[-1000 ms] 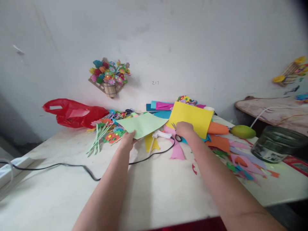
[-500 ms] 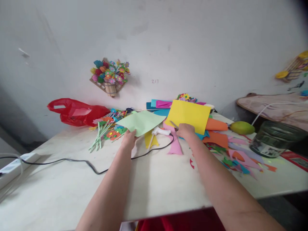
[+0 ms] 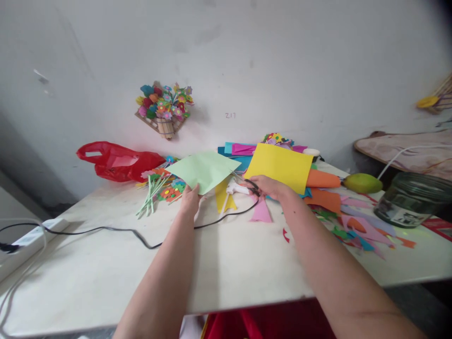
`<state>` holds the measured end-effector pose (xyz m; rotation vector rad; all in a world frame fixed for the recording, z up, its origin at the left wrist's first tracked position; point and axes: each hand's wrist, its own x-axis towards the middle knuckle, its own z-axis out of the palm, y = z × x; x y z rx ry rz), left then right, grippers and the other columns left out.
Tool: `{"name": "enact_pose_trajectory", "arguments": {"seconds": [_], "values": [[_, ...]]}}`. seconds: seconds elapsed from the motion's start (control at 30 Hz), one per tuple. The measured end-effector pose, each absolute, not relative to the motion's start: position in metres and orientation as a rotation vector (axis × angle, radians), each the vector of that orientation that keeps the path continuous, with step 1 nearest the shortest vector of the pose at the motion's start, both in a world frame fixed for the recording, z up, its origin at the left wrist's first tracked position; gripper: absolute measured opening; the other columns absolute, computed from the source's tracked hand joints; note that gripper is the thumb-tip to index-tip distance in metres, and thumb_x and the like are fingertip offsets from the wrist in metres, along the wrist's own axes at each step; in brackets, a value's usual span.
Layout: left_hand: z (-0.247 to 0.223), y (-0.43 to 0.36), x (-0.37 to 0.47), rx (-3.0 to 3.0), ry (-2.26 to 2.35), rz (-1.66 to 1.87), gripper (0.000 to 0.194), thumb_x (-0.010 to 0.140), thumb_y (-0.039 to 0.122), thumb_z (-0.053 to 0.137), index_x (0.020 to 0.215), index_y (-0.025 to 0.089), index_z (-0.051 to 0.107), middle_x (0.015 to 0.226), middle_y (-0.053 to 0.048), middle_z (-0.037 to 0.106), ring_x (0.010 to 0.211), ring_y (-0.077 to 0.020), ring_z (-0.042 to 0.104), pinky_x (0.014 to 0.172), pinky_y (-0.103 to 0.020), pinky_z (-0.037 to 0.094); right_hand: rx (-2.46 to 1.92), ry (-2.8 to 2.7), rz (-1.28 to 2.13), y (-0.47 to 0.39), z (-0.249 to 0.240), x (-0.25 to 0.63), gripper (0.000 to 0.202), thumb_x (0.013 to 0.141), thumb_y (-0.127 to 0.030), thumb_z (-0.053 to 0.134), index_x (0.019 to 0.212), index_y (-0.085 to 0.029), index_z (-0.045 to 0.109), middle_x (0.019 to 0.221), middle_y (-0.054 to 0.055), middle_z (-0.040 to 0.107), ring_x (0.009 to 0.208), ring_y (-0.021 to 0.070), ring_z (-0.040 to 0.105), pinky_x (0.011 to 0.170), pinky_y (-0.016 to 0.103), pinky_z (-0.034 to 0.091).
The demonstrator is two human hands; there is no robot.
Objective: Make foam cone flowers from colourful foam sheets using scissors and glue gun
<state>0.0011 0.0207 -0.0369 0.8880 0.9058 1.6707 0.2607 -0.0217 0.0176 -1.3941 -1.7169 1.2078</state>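
My left hand [image 3: 191, 197] pinches the near corner of a pale green sheet [image 3: 205, 170], holding it tilted above the table. In my right hand [image 3: 270, 186] are scissors with dark handles [image 3: 253, 186]. Their blades point left, with the tips close to the green sheet's right corner; I cannot tell if they touch it. Beneath them lies a white glue gun [image 3: 236, 188] with a black cord, over a yellow scrap [image 3: 221, 194]. A yellow sheet [image 3: 280, 165] rests behind my right hand, and a pink piece [image 3: 261, 210] lies just in front.
A red plastic bag [image 3: 122, 162], pale green strips [image 3: 150, 195] and paper flowers [image 3: 172, 192] sit on the left. Colourful scraps [image 3: 356, 226], a yellow-green fruit [image 3: 363, 182] and a glass jar [image 3: 411, 200] stand right. A power strip [image 3: 38, 240] lies at the left edge.
The scissors in my right hand have swung left and their blades now reach toward the green sheet. The green sheet has shifted slightly left in view. My view has shifted a little.
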Motion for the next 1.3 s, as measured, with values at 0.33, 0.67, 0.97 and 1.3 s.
{"name": "enact_pose_trajectory", "arguments": {"seconds": [0.33,0.67,0.97,1.3], "values": [[-0.033,0.016,0.005,0.893,0.896,1.701,0.031,0.086,0.014,0.053,0.115,0.021,0.058,0.112,-0.007,0.067,0.097,-0.0139,0.064,0.088,-0.027,0.050,-1.207,-1.874,1.683,-0.031,0.013,0.238,0.042,0.078,-0.057,0.059,0.077,-0.016,0.050,0.056,0.000,0.060,0.036,0.0074,0.050,0.027,0.016,0.031],[-0.031,0.011,0.010,0.898,0.785,1.658,0.036,0.084,0.013,0.055,0.119,0.022,0.055,0.123,-0.006,0.061,0.106,-0.0155,0.060,0.091,-0.030,0.050,-1.105,-1.749,1.698,-0.027,0.002,0.199,0.038,0.080,-0.052,0.061,0.086,-0.015,0.052,0.058,0.000,0.061,0.040,0.0099,0.056,0.026,0.015,0.032],[-0.033,0.011,0.009,0.891,0.830,1.650,0.030,0.082,0.017,0.061,0.111,0.023,0.058,0.115,-0.005,0.065,0.104,-0.0170,0.062,0.085,-0.028,0.053,-1.119,-1.772,1.676,-0.028,-0.002,0.195,0.043,0.079,-0.058,0.058,0.090,-0.016,0.051,0.060,0.001,0.062,0.042,0.0100,0.056,0.028,0.015,0.032],[-0.031,0.009,0.009,0.888,0.876,1.621,0.028,0.083,0.014,0.057,0.110,0.022,0.059,0.115,-0.006,0.065,0.104,-0.0171,0.061,0.082,-0.026,0.053,-1.086,-1.750,1.661,-0.032,-0.001,0.193,0.044,0.078,-0.057,0.060,0.088,-0.016,0.052,0.059,-0.001,0.059,0.040,0.0087,0.055,0.028,0.015,0.031]]}}
